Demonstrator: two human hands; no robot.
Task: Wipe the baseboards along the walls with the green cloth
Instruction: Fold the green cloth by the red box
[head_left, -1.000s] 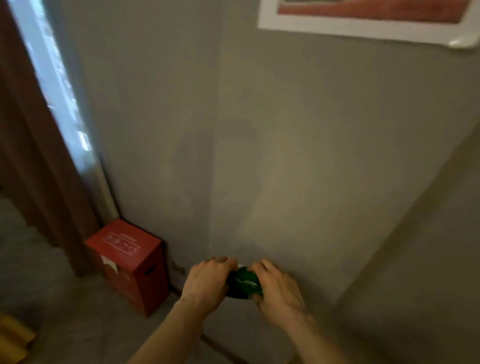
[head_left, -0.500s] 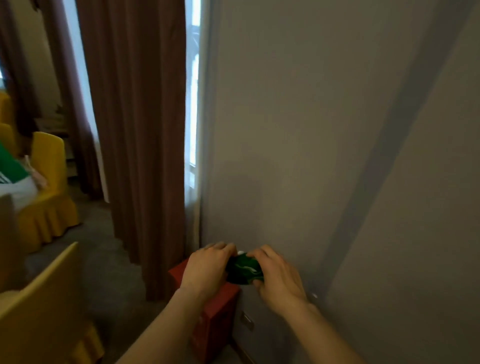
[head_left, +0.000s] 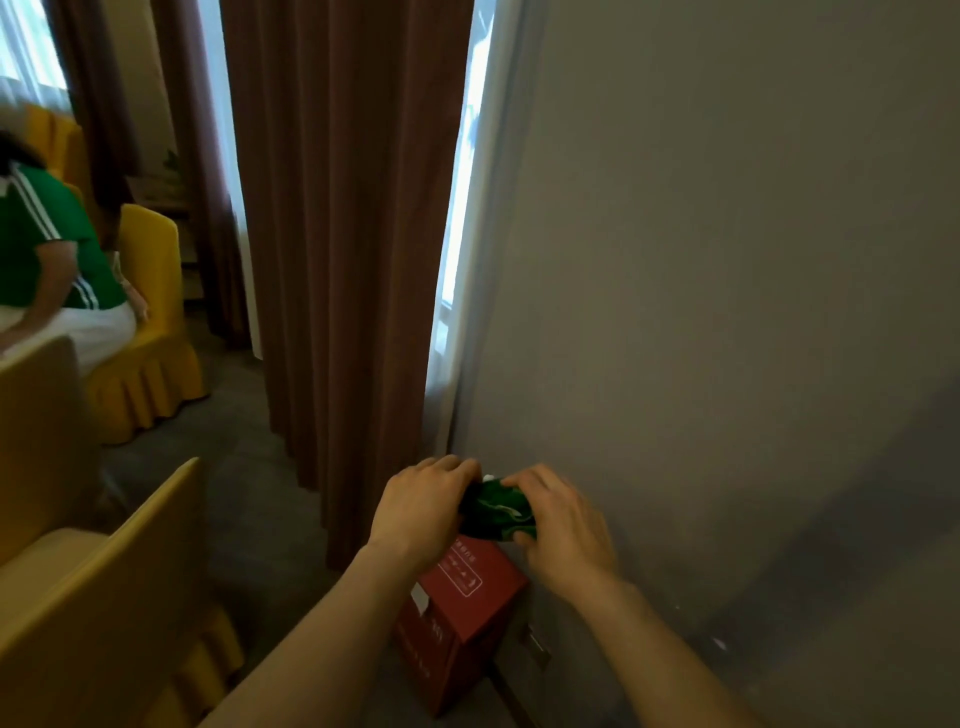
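Note:
The green cloth (head_left: 496, 512) is bunched into a small wad in front of me, well above the floor. My left hand (head_left: 418, 512) grips its left side and my right hand (head_left: 563, 525) grips its right side, fingers curled over it. A short dark strip of baseboard (head_left: 511, 696) shows at the foot of the grey wall (head_left: 727, 312), below my hands and beside the red box; the rest of it is hidden.
A red cardboard box (head_left: 457, 618) stands on the floor against the wall. A brown curtain (head_left: 343, 249) hangs left of it beside a window. Yellow-covered chairs (head_left: 104, 597) stand at the left, and a person in a green shirt (head_left: 47, 244) sits there.
The view has swung left from the wall corner towards the curtain and chairs. Both hands have stayed together on the cloth.

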